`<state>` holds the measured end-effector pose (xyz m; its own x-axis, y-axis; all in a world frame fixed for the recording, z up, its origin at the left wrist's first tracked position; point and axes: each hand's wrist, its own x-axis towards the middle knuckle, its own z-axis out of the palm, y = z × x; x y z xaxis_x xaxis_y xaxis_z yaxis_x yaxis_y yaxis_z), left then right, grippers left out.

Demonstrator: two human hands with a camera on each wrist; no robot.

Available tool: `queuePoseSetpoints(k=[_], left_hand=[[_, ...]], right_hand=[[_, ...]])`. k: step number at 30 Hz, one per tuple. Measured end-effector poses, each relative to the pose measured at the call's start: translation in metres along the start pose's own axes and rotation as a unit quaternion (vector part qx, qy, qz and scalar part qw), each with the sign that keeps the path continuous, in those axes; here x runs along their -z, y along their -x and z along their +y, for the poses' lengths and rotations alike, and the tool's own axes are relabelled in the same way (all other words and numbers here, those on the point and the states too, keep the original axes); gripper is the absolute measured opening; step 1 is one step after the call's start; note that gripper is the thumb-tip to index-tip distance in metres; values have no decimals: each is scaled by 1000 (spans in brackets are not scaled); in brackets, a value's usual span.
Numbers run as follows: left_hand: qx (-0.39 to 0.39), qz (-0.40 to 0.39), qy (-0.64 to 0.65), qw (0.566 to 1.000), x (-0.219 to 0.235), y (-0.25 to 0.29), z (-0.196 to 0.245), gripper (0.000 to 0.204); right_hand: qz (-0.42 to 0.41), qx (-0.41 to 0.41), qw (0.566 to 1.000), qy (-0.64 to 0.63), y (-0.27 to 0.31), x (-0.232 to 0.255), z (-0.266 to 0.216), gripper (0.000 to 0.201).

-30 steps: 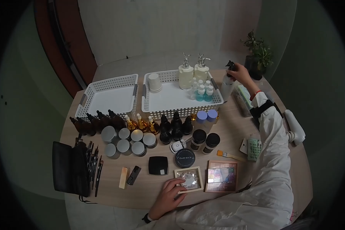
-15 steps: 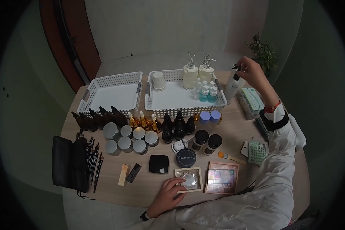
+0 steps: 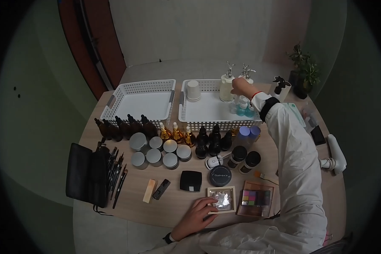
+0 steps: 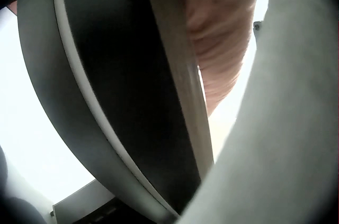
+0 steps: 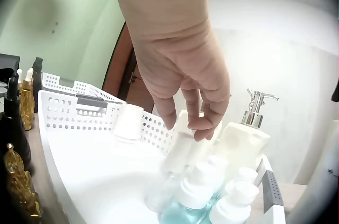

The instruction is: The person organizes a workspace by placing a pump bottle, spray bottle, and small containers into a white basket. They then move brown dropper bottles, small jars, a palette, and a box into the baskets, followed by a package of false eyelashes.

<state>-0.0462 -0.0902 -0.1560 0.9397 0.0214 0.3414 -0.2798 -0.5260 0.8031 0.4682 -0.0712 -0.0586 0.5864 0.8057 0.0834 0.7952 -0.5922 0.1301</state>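
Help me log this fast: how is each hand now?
Left hand: open, relaxed fingers resting on the cream square box with a clear window.
Right hand: open, loosely curled fingers above small white-capped bottles, nothing visibly held.

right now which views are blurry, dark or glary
Head view: dim, edges bent and corners black, glare on the clear lid; left wrist view: soft, white patches blown out, black strip in deep shadow; right wrist view: basket floor washed out, bottle by the right hand smeared.
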Motion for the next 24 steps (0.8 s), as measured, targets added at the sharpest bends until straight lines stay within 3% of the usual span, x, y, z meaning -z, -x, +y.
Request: queuePoseSetpoints(k=[3,7,9,13,15,19,22,24], left_hand=[[-5,-10,9,1000,3,-2,-1,17],[-5,-17,16,1000,5,-3,0,18],[-3,-17,20,1000,5,-3,-1,18],[-1,-17,23,1000,5,-3,-1,17],[-2,-14,23,1000,5,-3,-1,17],[-7,-13,19,1000,5,-3,-2,17],[-14,-13,21,1000,4,-1,-5,15],[-12,-15,22,1000,5,-2,-5,16]], right_hand=[[32,-38,999,8,4,-9,-8,32],[11,-47,999,-7,19,7,-23,27],[-147,-168,962,-155,27,25,-33,23],[-194,-130,968,-88,25,18,-33,21],[-96,-121,982,-112,21,-1,-24,16],[-74,-92,993,-17,2,-23,-15,10],[-42,-133,984,-109,5,-11,-26,7],[-59,-110,981,-148,-3,4,-38,10]])
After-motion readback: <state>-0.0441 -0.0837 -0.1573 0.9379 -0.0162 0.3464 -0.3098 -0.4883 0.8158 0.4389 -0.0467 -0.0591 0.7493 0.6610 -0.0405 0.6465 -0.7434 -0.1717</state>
